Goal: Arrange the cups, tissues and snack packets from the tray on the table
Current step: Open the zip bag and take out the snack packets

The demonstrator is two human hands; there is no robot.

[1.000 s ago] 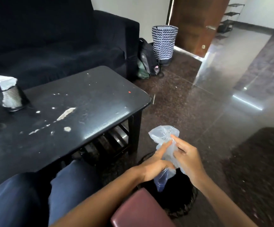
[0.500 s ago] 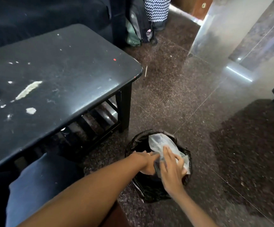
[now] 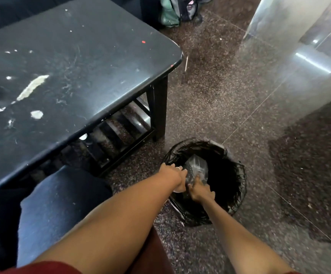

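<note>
a clear plastic packet (image 3: 197, 169) now lies low inside the black-lined bin (image 3: 237, 186) on the floor, just off the near right corner of the bench (image 3: 85, 76). a second ago both hands held it up above the bin; half a second ago it sat at the rim. it has gone down since, which suggests the emptied wrapper is being thrown away rather than arranged.

the left hand (image 3: 175, 177) reaches over the bin's near rim, touching the packet's left side; whether its grip is clenched on the plastic or merely pressing cannot be told, as the fingers are hidden. the right hand (image 3: 199, 189) rests on the packet's lower edge, fingers curled into the plastic, apparently pushing it down.

the visible part of the bench top carries only pale smears and crumbs; no cups, tissues or tray show in this view, so the arranging appears to be elsewhere or still ahead. a dark bench leg (image 3: 159, 109) stands just beyond the bin, a bag (image 3: 172, 10) lies on the floor past the far right corner, and the person's knee (image 3: 61, 196) sits under the near edge.
</note>
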